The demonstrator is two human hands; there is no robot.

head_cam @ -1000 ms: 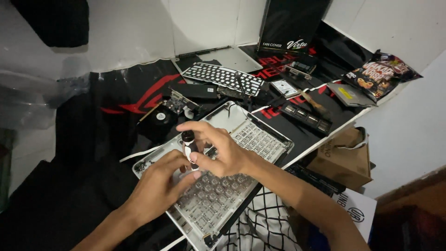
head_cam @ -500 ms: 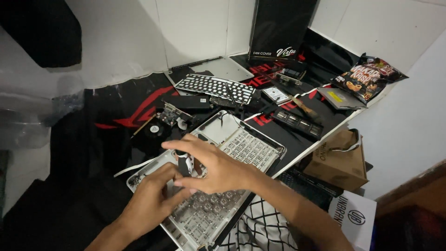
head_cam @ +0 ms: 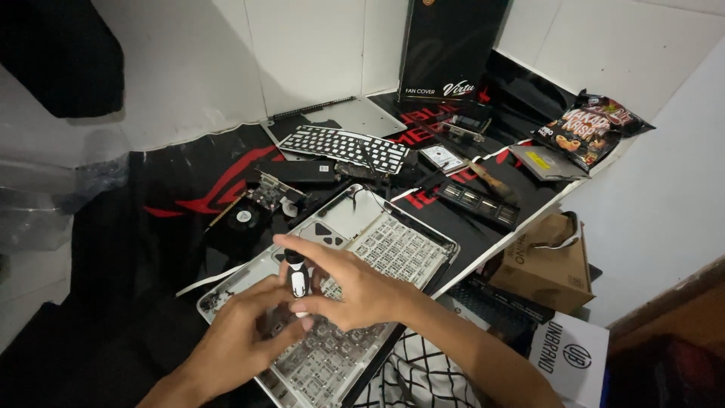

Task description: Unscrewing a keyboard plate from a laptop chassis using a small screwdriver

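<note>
A silver laptop top case, lying underside up with its keyboard lattice bare, rests on the black desk mat. A small black-and-white screwdriver stands upright over its left part. My right hand pinches the screwdriver's handle from the right, fingers curled around it. My left hand comes in from below, its fingertips at the lower end of the tool and on the case. The tool's tip is hidden behind my fingers.
A loose keyboard lies behind the case, with a circuit board and fan, a memory stick, a drive, a snack bag and a tall black box. Cardboard boxes stand off the desk's right edge.
Both hands have stayed on the screwdriver over the case; the view has shifted a little, and my right fingers have turned slightly around the handle.
</note>
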